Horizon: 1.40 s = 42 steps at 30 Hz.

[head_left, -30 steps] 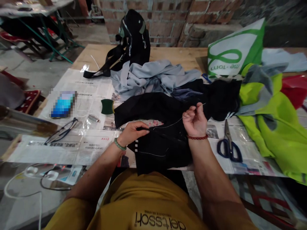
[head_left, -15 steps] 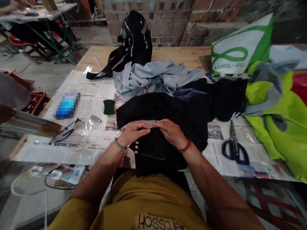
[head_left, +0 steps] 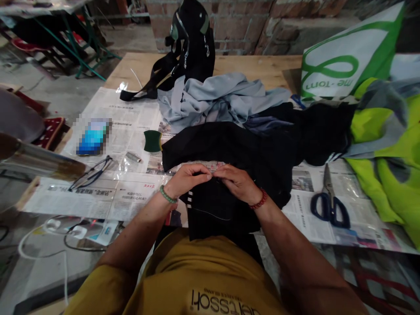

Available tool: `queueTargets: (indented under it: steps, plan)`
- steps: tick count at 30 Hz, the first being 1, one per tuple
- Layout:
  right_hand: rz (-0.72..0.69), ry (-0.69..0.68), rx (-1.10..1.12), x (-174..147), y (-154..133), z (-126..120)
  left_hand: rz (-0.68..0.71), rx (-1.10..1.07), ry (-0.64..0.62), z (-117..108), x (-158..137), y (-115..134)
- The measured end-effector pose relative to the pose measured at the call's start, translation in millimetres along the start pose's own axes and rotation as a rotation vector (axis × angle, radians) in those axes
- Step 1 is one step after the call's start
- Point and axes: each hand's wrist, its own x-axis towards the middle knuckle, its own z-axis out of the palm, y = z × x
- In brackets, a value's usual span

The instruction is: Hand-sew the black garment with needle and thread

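Note:
A black garment (head_left: pixel 210 208) with white stripe marks lies in front of me and hangs over the table's front edge. My left hand (head_left: pixel 190 178), with a green bead bracelet above it, pinches the upper edge of this cloth. From the other side, my right hand (head_left: pixel 238 181), below a red bead bracelet, meets it fingertip to fingertip. Its thumb and fingers are closed; whatever is between them is too small to make out. More black cloth (head_left: pixel 223 140) curves behind both hands, with a strip of newspaper showing between.
Dark-handled scissors (head_left: pixel 330 203) lie at right, near a yellow-green garment (head_left: pixel 377 175). Behind are grey cloth (head_left: pixel 213 98), a black bag (head_left: pixel 195 43) and a white-green bag (head_left: pixel 348 57). Left are a green pad (head_left: pixel 152 141), phone (head_left: pixel 94 136), glasses (head_left: pixel 93 171) and bottle (head_left: pixel 46 162).
My fingertips have come closer together, and the right fingers have curled from a flatter pose into a pinch. The whole view has shifted slightly; the things on the table stay in place.

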Motion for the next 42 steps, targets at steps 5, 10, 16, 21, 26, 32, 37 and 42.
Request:
queueTargets:
  steps: [5,10,16,21,26,32,37,42]
  plan:
    - [-0.013,0.008,0.055,-0.2,2.2,-1.8,0.002,-0.005,-0.055,-1.0,0.6,3.0]
    - [-0.001,-0.02,0.086,0.0,2.7,-2.6,-0.022,0.022,-0.084,-0.6,0.4,2.2]
    - [-0.005,-0.023,0.086,-1.0,3.0,-2.2,-0.011,0.024,-0.077,0.8,0.1,2.1]
    - [-0.001,-0.026,0.141,-1.1,0.3,-2.6,0.008,0.037,-0.08,1.8,-0.1,1.6]
    - [0.3,0.021,0.392,-1.3,-6.2,-6.3,0.047,0.075,-0.1,2.9,0.0,2.5]
    - [0.588,0.078,0.914,2.2,-6.8,-10.4,0.191,0.174,-0.111,5.1,-1.4,5.8]
    - [0.748,0.026,1.106,2.6,-6.8,-16.9,0.448,0.331,-0.023,12.8,-4.0,8.3]
    - [0.829,-0.031,1.114,-0.2,0.0,-21.1,0.653,0.498,-0.001,24.0,-3.8,2.9]
